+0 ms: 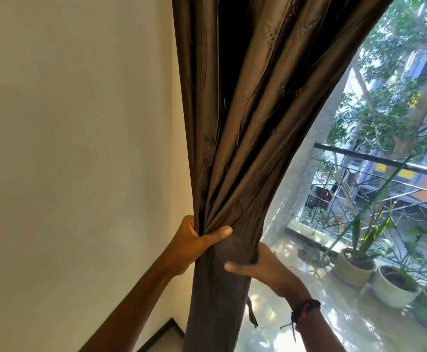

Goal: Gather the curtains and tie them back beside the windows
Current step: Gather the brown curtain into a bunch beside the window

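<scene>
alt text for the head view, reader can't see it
Both hands bunch a dark brown curtain beside a window, the left hand gripping above the right hand. A cream wall is at left; potted plants and a railing show outside.

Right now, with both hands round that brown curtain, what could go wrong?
1. The left hand and right hand both grip the curtain; freeing one to reach the dark strip dangling below might let the gathered folds spread.
2. The folds look pulled taut toward the wall; a hard tug could strain the hanging at the top, which is out of view.
</scene>
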